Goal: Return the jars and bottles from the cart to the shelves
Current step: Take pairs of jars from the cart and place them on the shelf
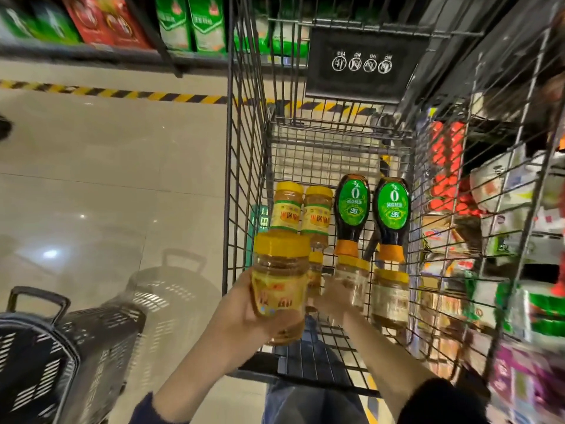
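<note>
My left hand (244, 307) holds a yellow-lidded jar (279, 283) above the near end of the wire cart (244, 154). Reaching into the cart, my right hand (330, 298) closes around a second yellow-lidded jar (351, 280), blurred by motion. On the cart floor lie two more yellow jars (287, 208) (316, 212) side by side, two dark sauce bottles with green labels (351, 209) (393, 215), another jar (389, 295) at the right and a small one (315, 270) partly hidden between my hands.
Shelves with packaged goods (519, 240) run along the right of the cart. More shelves with green and red packs (189, 22) stand ahead at the top left. A black plastic basket (70, 356) sits on the tiled floor at the lower left.
</note>
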Available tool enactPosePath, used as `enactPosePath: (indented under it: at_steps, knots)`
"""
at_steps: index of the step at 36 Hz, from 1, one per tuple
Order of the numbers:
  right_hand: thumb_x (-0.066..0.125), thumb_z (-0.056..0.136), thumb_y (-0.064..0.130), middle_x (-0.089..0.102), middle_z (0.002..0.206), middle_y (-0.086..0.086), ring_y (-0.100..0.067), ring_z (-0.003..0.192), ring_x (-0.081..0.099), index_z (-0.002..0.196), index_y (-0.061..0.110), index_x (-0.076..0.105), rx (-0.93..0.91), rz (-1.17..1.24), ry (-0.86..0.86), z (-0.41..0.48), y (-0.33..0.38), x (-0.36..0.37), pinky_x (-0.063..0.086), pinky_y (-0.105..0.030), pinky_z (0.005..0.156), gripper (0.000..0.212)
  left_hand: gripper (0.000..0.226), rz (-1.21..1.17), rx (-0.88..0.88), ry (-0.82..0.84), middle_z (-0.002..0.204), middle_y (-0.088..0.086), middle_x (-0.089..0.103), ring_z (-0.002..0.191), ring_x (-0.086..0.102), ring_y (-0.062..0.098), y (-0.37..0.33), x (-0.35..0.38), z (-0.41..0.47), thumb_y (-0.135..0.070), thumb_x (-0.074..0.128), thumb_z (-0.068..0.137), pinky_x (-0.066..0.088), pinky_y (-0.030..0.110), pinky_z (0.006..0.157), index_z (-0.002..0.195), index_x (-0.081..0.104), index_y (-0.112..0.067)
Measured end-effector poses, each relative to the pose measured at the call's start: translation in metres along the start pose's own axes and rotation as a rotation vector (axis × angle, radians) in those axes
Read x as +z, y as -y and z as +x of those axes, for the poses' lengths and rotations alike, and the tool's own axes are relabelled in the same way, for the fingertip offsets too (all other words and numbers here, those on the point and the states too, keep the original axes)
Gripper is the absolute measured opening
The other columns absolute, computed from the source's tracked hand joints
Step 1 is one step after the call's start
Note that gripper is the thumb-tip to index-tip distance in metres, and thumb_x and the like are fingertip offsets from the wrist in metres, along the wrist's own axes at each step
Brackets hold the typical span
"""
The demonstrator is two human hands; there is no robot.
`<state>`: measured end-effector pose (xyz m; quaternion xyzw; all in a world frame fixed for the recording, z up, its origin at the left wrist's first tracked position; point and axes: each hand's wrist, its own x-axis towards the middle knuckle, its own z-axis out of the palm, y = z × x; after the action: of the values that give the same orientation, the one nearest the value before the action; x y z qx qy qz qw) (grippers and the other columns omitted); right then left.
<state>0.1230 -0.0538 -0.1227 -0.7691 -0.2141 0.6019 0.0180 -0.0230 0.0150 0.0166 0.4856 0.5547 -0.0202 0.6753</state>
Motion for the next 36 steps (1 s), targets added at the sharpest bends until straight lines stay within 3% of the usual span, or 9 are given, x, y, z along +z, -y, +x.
enactPosePath:
  at_steps: [3,5,14,19,23,26,28,31,36]
  knots:
    - [0.065,0.079,0.046,0.061,0.120,-0.011,-0.031,0.121,0.050,0.117,0.008,0.057,-0.021,-0.046,0.002,0.014,0.000,0.012,0.026,-0.042,0.114,0.054,0.055,0.028,0.010,-0.032,0.090,-0.023,0.072,0.081,0.066,-0.009,-0.005,-0.005,-0.008,-0.010,0.082,0.064,0.045,0.002,0.061,0.109,0.054,-0.026]
    - [0.068,0.072,0.054,0.066,0.111,-0.007,-0.026,0.111,0.058,0.109,0.010,0.061,-0.023,-0.045,0.006,0.034,-0.006,0.019,0.037,-0.040,0.107,0.058,0.055,0.041,-0.012,-0.054,0.087,-0.025,0.071,0.080,0.065,-0.009,-0.006,-0.010,-0.012,-0.019,0.085,0.059,0.047,0.005,0.061,0.105,0.056,-0.028]
    - [0.081,0.066,0.025,0.070,0.106,-0.005,-0.020,0.100,0.064,0.107,0.012,0.066,0.026,0.272,0.033,0.048,-0.011,0.026,0.048,-0.029,0.089,0.046,0.058,0.016,-0.018,-0.056,0.088,-0.015,0.074,0.080,0.069,0.000,-0.008,-0.026,-0.011,-0.036,0.083,0.045,0.052,0.011,0.062,0.098,0.063,-0.028]
    - [0.085,0.060,0.024,0.066,0.106,-0.003,-0.022,0.103,0.061,0.102,0.013,0.064,0.065,0.374,0.048,0.035,-0.006,0.017,0.048,-0.034,0.094,0.048,0.073,0.044,0.019,-0.068,0.092,-0.013,0.074,0.087,0.070,0.005,-0.014,-0.031,-0.009,-0.053,0.079,0.036,0.055,0.025,0.077,0.103,0.062,-0.027]
    - [0.082,0.067,0.020,0.063,0.099,-0.001,-0.017,0.099,0.056,0.098,0.009,0.057,0.051,0.427,0.040,0.019,-0.003,-0.001,0.044,-0.028,0.096,0.041,0.067,0.040,0.055,-0.092,0.090,-0.015,0.074,0.082,0.069,0.002,-0.024,-0.033,-0.010,-0.048,0.089,0.044,0.054,0.019,0.069,0.101,0.062,-0.028]
    - [0.085,0.058,0.034,0.064,0.114,-0.003,-0.020,0.103,0.059,0.116,0.010,0.056,0.006,0.426,0.048,0.004,0.000,-0.016,0.052,-0.033,0.085,0.069,0.067,0.040,0.097,-0.111,0.090,-0.012,0.074,0.082,0.070,0.006,-0.033,-0.033,-0.012,-0.044,0.090,0.043,0.055,0.025,0.071,0.101,0.063,-0.026]
    - [0.085,0.060,0.027,0.061,0.106,0.002,-0.017,0.098,0.059,0.114,0.015,0.057,-0.031,0.462,0.022,-0.008,0.001,-0.025,0.047,-0.022,0.069,0.061,0.066,0.041,0.135,-0.134,0.087,-0.012,0.075,0.080,0.071,0.008,-0.039,-0.033,-0.015,-0.043,0.092,0.042,0.054,0.026,0.070,0.099,0.064,-0.025]
    - [0.090,0.046,0.027,0.070,0.105,0.003,-0.016,0.099,0.065,0.098,0.023,0.062,-0.124,0.517,-0.012,-0.031,0.004,-0.044,0.050,-0.026,0.079,0.060,0.068,0.039,0.200,-0.148,0.087,-0.011,0.075,0.078,0.071,0.006,-0.053,-0.032,-0.023,-0.043,0.092,0.038,0.054,0.020,0.066,0.097,0.065,-0.024]
    - [0.083,0.063,0.003,0.069,0.086,0.005,-0.011,0.084,0.065,0.095,0.018,0.064,-0.294,0.616,-0.039,-0.084,0.015,-0.086,0.048,-0.015,0.065,0.040,0.051,0.010,0.319,-0.142,0.069,-0.015,0.073,0.063,0.068,-0.002,-0.078,-0.027,-0.040,-0.012,0.091,0.048,0.048,0.008,0.053,0.089,0.062,-0.020]
